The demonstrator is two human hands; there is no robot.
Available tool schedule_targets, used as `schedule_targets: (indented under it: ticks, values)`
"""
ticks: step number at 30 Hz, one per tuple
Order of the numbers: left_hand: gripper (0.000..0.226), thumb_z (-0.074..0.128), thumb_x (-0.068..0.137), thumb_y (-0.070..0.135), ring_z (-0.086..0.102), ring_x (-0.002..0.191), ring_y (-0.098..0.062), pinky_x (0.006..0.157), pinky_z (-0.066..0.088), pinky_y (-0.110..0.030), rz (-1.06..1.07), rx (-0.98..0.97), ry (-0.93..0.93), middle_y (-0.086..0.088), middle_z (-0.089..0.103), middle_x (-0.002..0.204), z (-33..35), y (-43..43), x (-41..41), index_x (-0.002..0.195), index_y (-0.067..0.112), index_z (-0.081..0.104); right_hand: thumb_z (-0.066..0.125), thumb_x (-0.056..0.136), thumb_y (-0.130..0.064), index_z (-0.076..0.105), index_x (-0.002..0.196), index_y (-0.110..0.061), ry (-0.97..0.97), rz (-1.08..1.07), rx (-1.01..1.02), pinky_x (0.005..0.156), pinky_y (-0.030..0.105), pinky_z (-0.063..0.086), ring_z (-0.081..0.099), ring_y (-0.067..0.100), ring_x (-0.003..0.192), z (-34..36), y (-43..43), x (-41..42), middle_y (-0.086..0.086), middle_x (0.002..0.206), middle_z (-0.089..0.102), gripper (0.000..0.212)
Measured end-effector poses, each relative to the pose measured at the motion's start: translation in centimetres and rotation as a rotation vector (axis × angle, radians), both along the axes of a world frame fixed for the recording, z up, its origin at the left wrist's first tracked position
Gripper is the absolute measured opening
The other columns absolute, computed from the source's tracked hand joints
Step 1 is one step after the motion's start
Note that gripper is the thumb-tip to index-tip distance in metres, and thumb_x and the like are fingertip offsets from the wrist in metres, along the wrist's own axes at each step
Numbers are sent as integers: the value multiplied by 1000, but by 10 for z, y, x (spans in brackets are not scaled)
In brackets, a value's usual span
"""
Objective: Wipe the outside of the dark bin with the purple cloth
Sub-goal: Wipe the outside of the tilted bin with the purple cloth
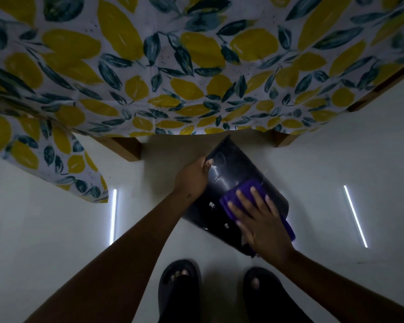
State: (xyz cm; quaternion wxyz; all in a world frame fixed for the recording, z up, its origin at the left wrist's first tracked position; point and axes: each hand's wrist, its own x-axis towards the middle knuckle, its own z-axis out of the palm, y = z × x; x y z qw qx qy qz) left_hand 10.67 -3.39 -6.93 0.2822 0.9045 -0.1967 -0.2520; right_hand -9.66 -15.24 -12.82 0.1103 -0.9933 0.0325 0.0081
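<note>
The dark bin (231, 164) is held tilted above the white floor, its glossy side facing up toward me. My left hand (193, 177) grips the bin's rim at its upper left edge, thumb over the lip. My right hand (258, 219) lies flat with fingers spread on the purple cloth (241, 192), pressing it against the bin's side near its lower right. Part of the cloth sticks out past my palm at the right. The bin's opening is hidden from me.
A table draped in a lemon-and-leaf cloth (173, 78) fills the top, with wooden legs (126, 149) at left and right. The glossy white floor (56, 229) reflects two light strips. My feet in black slides (180, 290) stand just below the bin.
</note>
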Motion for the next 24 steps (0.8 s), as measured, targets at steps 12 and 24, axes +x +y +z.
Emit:
schedule_targets:
  ticks: [12,24]
  values:
    - [37,32,101,34,58,106,-39,85,42,-35,-7,7,31,-24,64,114,3,-3,5,111,6,55,34,95,-36,22,150,-37,21,17,56,114,54,24,10,28,148,12,2,9,-4,160,18,56]
    - [32,41,99,35,60,109,-30,87,43,-28,-54,-104,24,-11,66,118,0,17,-6,119,14,54,26,99,-36,21,150,-30,-19,-308,204,112,53,31,21,26,146,11,-29,22,-3,157,24,51]
